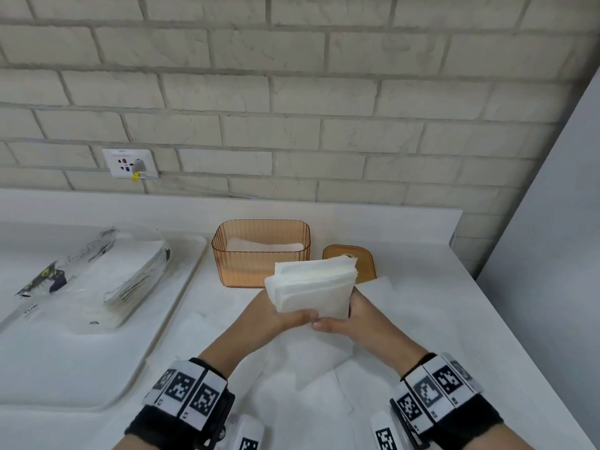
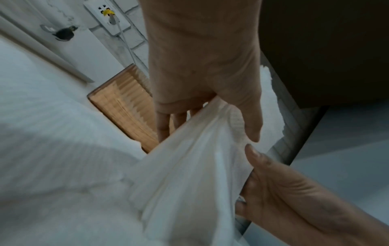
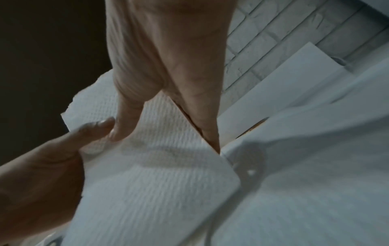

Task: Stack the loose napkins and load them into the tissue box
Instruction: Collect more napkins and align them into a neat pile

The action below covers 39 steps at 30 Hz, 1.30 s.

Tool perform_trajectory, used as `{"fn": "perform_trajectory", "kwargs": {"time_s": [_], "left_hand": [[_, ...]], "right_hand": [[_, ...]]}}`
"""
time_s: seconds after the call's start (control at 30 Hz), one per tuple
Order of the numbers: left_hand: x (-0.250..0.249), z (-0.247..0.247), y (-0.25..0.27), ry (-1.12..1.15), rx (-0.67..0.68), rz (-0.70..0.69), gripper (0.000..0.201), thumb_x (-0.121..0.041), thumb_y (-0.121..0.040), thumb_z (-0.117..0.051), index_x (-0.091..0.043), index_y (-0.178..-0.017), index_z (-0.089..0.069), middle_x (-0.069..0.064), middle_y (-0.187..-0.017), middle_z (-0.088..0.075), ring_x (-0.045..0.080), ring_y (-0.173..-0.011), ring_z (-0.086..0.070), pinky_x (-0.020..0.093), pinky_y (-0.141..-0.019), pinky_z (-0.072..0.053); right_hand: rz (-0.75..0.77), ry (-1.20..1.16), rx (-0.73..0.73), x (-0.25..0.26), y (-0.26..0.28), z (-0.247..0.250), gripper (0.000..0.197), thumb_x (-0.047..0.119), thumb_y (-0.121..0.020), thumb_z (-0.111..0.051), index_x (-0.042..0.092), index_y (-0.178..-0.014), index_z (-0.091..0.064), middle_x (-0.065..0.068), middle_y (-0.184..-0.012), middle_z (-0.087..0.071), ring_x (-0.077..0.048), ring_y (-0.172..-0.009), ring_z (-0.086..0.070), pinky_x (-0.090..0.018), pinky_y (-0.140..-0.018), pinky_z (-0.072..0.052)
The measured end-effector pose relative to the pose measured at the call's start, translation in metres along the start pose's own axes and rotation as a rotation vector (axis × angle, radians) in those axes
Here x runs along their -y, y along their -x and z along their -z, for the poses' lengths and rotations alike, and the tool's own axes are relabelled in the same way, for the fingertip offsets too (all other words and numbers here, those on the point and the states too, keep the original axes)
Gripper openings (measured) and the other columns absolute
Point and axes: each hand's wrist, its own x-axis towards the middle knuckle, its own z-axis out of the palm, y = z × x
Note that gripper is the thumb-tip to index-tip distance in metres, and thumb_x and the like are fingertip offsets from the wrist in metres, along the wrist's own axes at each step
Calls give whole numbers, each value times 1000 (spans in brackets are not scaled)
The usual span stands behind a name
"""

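Observation:
A thick stack of white napkins [image 1: 311,287] is held upright above the counter, just in front of the amber ribbed tissue box [image 1: 259,253]. My left hand [image 1: 285,316] grips the stack's left side, thumb on the near face. My right hand [image 1: 344,315] grips the right side, thumb tip meeting the left thumb. The wrist views show the napkin stack [image 2: 189,166] [image 3: 151,166] pinched between thumbs and fingers. The box stands open with white napkins lying inside. Its amber lid [image 1: 363,254] lies flat to the right, partly hidden behind the stack.
Loose white napkins [image 1: 311,362] lie spread on the counter under my hands. A white tray [image 1: 97,352] on the left carries a plastic napkin packet [image 1: 97,274]. A wall socket [image 1: 131,164] sits on the brick wall. The counter edge runs down the right.

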Motion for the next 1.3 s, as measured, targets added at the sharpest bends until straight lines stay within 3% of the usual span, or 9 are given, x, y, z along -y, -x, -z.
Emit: {"fn": "perform_trajectory", "kwargs": {"time_s": [0.13,0.3,0.53,0.7,0.8,0.93,1.07,1.17,1.3], "left_hand": [[0,-3,-4,3,-77,37,51,-37,-68,-78,-32,-115,-58,-10,-105,-70,3,-99,-65,20,-78,-54],[-18,0,-5,-16,-185,-62,32,-14,-86,-68,-35,-107,-56,-16,-99,-67,-9,-90,-63,10,-73,-49],[-8,-2,5,462,-291,99,50,-32,-81,-68,-24,-128,-54,0,-119,-67,20,-107,-66,47,-91,-53],[-8,-13,4,861,-339,168,46,-20,-91,-57,-14,-136,-45,10,-125,-64,30,-114,-62,52,-95,-50],[-10,-15,4,911,-373,173,33,-27,-94,-51,-18,-126,-51,7,-114,-70,26,-104,-67,51,-91,-52],[-11,0,3,877,-363,234,35,-39,-97,-42,-17,-119,-60,7,-107,-73,25,-96,-70,43,-77,-58],[-12,11,7,761,-340,323,23,-24,-98,-47,-11,-106,-64,6,-93,-75,19,-78,-72,33,-63,-60],[-15,13,9,581,-391,254,16,-14,-97,-48,-14,-109,-59,5,-92,-71,19,-74,-67,32,-61,-56],[-20,8,13,310,-474,121,23,-1,-95,-45,-21,-105,-51,-3,-60,-57,10,-52,-50,22,-46,-42]], "right_hand": [[4,-1,-4,2,-5,-3,61,8,-75,-77,29,-123,-44,4,-118,-61,-11,-113,-57,-25,-94,-49],[80,17,-76,14,-7,1,51,15,-83,-70,24,-127,-46,7,-116,-62,-7,-110,-59,-22,-91,-50],[-168,-86,-77,-15,4,6,44,23,-76,-76,20,-114,-54,-1,-113,-66,-17,-102,-65,-39,-93,-52],[-169,-666,-94,-19,6,9,46,15,-74,-69,10,-119,-58,-7,-114,-69,-25,-106,-65,-39,-82,-56],[-153,-698,-199,-22,4,14,45,17,-78,-67,13,-122,-59,-5,-116,-68,-25,-109,-63,-39,-79,-55],[-225,-616,-336,-28,3,25,38,19,-82,-68,17,-119,-60,-5,-112,-69,-25,-105,-63,-38,-76,-54],[-263,-596,-352,-28,2,31,36,16,-84,-66,13,-119,-59,-8,-111,-68,-26,-101,-64,-36,-72,-53],[-277,-630,-329,-29,1,31,37,18,-83,-67,11,-120,-60,-10,-112,-69,-29,-102,-64,-37,-73,-55],[-273,-666,-301,-33,2,26,53,24,-73,-70,12,-123,-58,-11,-114,-68,-31,-106,-64,-39,-76,-55]]}}
